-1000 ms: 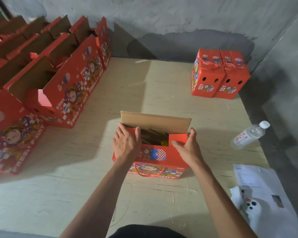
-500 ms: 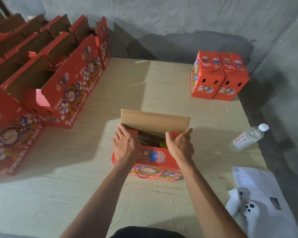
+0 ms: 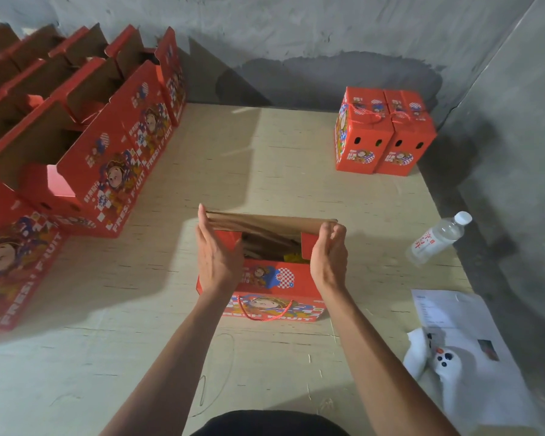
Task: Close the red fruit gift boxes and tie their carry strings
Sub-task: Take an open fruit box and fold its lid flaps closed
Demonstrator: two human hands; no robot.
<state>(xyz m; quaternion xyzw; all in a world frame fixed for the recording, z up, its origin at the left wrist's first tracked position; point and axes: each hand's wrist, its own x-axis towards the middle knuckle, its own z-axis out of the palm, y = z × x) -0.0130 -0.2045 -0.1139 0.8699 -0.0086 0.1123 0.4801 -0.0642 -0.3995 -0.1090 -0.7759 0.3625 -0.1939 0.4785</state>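
Head view — both hands flank open box edges.

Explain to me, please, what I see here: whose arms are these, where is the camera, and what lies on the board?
The camera sits on a person's head and looks down at their own two bare arms. The left hand and the right hand hold the ends of an open red box, near its brown flap. On the wooden board stand open boxes at left and two tied boxes far right. A water bottle and papers lie at right.
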